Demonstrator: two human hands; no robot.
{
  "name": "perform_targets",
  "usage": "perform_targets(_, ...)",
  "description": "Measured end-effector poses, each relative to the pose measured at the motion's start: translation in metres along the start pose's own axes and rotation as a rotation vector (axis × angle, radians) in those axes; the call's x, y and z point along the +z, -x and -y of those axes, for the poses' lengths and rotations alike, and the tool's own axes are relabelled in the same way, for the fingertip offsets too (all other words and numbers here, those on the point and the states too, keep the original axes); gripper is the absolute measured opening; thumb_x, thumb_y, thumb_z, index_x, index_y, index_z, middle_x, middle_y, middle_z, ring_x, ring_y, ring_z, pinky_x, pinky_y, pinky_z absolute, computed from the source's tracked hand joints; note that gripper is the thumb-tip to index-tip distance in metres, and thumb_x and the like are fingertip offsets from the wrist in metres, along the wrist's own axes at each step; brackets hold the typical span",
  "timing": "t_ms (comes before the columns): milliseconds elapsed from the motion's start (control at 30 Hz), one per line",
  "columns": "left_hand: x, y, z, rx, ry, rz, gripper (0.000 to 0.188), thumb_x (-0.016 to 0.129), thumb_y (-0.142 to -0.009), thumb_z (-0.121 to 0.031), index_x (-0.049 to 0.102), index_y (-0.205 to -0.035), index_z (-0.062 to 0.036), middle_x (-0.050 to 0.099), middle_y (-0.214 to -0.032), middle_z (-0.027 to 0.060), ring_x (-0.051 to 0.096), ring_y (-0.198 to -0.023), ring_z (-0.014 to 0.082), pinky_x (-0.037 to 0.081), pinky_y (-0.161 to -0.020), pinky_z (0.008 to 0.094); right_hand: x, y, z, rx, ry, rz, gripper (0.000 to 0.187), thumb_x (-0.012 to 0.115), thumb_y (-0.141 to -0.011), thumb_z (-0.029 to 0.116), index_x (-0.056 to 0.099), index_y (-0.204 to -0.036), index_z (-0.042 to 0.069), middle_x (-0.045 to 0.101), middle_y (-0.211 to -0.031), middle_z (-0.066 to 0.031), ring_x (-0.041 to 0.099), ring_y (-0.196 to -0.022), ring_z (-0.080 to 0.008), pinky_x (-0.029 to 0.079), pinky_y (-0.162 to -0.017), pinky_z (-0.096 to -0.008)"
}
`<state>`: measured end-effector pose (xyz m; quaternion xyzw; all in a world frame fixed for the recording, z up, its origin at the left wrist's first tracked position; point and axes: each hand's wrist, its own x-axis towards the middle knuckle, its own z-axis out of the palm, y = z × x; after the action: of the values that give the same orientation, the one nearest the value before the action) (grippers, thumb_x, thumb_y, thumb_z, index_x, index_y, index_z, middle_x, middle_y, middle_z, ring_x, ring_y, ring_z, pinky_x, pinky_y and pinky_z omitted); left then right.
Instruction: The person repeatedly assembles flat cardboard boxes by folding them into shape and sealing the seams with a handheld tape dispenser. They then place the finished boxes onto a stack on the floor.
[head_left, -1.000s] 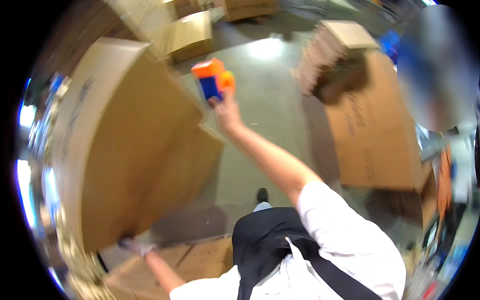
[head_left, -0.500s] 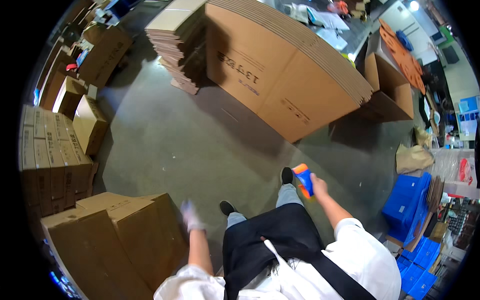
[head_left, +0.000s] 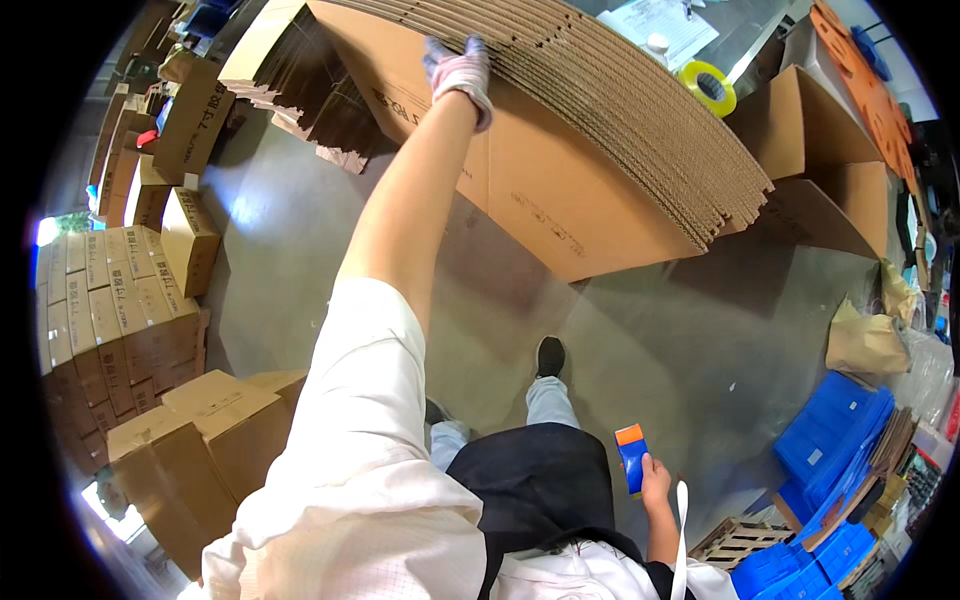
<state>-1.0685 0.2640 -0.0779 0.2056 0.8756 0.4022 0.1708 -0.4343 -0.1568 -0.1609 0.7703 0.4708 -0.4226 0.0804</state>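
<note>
My left hand [head_left: 460,78], in a pale glove with greyish fingertips, reaches out at arm's length to the top edge of a stack of flattened cardboard boxes [head_left: 540,185]. Its fingers are apart and lie over the edges of the front sheets; whether any sheet is pinched is hard to see. The stack stands on edge, its brown printed face toward me. Low at my right side, my bare right hand [head_left: 656,482] is closed around a blue hand-held tool with an orange end [head_left: 632,458], whose kind I cannot make out.
A yellow tape roll [head_left: 708,88] and papers [head_left: 660,30] lie on the table behind the stack. An open carton [head_left: 835,200] stands at the right, blue plastic bins [head_left: 830,430] below it. Closed cartons [head_left: 190,440] and stacked boxes [head_left: 120,320] line the left.
My left hand has swung from low beside the cartons up and forward to the cardboard stack. My right hand has lowered toward my body, still holding the blue and orange tool.
</note>
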Motion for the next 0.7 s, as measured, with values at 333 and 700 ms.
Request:
perform_targets(333,-0.033,-0.001,0.038,-0.227,0.169,0.065,0.083,0.061,-0.084,-0.025,0.013,-0.150,-0.0119,0.047,-0.135,0.0242,0.054,-0.115,0.0337,0.044,-0.095,0.0395,-0.044,0.003,0.121,-0.193,-0.376,-0.040,0.037,0.055,-0.094,0.034,0.060,-0.090,-0.002,0.061,-0.077,-0.0099,0.056,-0.070,-0.0190,0.046,-0.068,-0.0351)
perform_targets(700,-0.168,0.018,0.091,0.432,-1.751,0.719,0.041,0.076,-0.067,-0.027,0.071,-0.106,-0.0148,0.067,-0.113,0.0044,0.062,-0.109,0.0201,0.049,-0.089,0.0331,-0.095,0.059,0.375,-1.208,-0.529,-0.119,0.047,0.064,-0.086,0.033,0.057,-0.126,0.010,0.056,-0.115,-0.0150,0.057,-0.101,-0.0304,0.045,-0.087,-0.0413)
